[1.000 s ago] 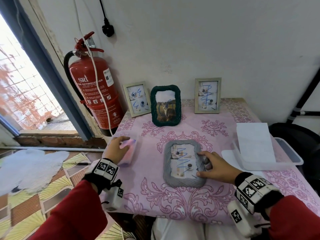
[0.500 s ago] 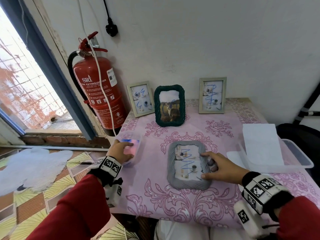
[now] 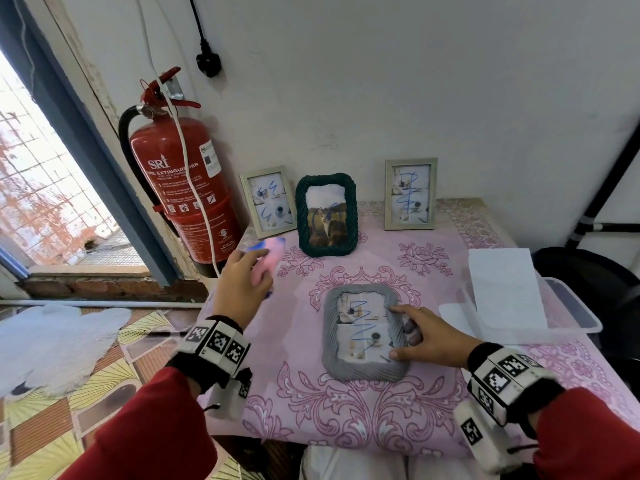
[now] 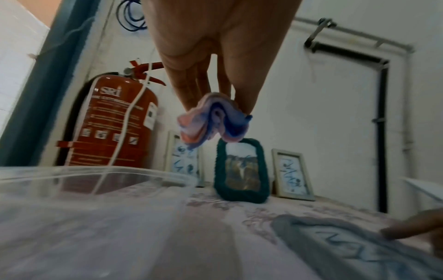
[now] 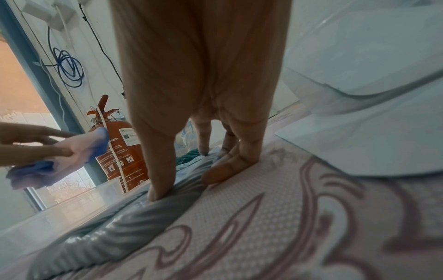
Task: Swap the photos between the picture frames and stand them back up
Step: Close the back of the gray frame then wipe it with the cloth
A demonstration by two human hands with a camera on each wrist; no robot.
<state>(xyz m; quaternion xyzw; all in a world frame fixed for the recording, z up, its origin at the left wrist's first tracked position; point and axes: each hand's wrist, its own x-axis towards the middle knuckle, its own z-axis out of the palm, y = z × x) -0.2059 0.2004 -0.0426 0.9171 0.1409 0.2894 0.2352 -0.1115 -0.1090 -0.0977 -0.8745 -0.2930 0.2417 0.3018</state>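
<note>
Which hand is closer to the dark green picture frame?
Left. The left hand, gripping a pink and blue cloth, is raised just left of the green frame. The right hand rests on the grey frame, farther away.

A table covered by a pink floral-patterned cloth (image 3: pixel 429 407) carries a grey rope-edged picture frame (image 3: pixel 363 336) lying flat at centre. Behind this frame stand a dark green rope-edged frame (image 3: pixel 326 213) and two silver rectangular frames (image 3: pixel 268 201) (image 3: pixel 410 194). Right of it sits a clear plastic container (image 3: pixel 568 315).
</note>
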